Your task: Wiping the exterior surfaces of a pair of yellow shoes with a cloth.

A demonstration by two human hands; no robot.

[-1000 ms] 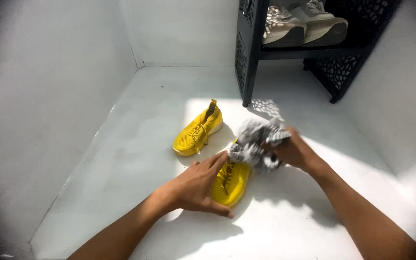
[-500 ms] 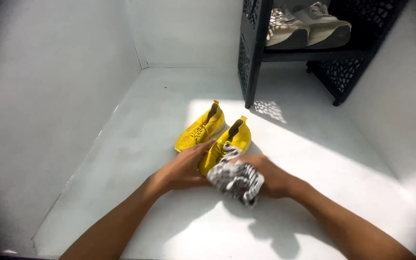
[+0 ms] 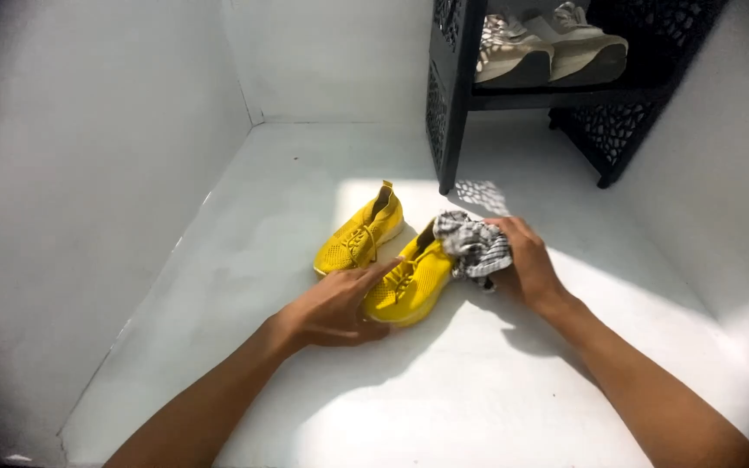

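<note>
In the middle of the frame, two yellow shoes sit side by side on the white floor [image 3: 322, 165], and the left hand [image 3: 333, 308] lies flat and open with its fingers on the toe of the near yellow shoe [image 3: 411, 284]. The right hand [image 3: 526, 264] is closed around a bunched black-and-white cloth [image 3: 474, 244], pressing it against the heel end of that shoe. The other yellow shoe [image 3: 359, 232] sits just to its left, and a black shoe rack [image 3: 457, 91] with pale shoes [image 3: 547, 48] stands in the upper right.
</note>
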